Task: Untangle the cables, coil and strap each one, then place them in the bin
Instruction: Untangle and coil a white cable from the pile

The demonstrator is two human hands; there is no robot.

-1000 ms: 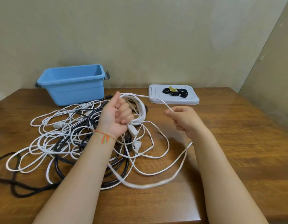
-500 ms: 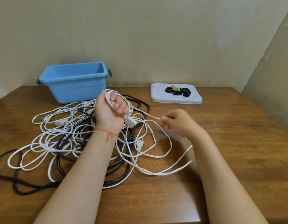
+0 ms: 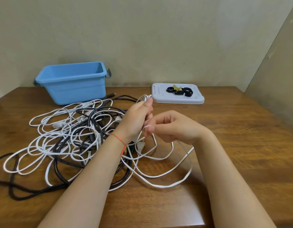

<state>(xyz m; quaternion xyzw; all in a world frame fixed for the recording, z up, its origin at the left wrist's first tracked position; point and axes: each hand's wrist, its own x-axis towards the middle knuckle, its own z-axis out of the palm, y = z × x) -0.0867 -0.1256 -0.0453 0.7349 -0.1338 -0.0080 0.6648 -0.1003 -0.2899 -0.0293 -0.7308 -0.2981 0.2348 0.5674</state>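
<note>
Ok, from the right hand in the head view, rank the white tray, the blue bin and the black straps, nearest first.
From the right hand:
1. White tray, behind it, slightly right.
2. Black straps, on that tray, a little farther back.
3. Blue bin, far back left.

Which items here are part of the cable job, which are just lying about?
Job:
- white cable, gripped by left hand and pinched by right hand
- tangled pile of black and white cables
- blue bin
- black straps on the white tray

Lying about:
- yellow scrap among the straps
</note>
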